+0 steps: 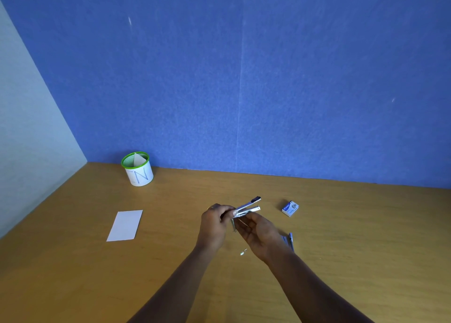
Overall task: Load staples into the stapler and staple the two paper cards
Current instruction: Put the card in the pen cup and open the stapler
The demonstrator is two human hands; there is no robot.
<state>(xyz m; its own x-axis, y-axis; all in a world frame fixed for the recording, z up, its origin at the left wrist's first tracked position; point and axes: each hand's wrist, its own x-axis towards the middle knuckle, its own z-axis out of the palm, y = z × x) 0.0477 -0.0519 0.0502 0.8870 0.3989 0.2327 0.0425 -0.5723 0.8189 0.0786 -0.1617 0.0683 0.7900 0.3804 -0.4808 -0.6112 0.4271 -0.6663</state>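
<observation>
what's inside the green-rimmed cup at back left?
A pale folded paper card stands in the green-rimmed cup, its tip rising to about rim height. The white wall, marked with blue letters, hides the card's lower part and anything else at the bottom.

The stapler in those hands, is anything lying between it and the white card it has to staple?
Nothing visible does. The stapler is held open above the desk by the left hand and right hand. The white card lies flat off to the left, with only bare wood between.
</observation>
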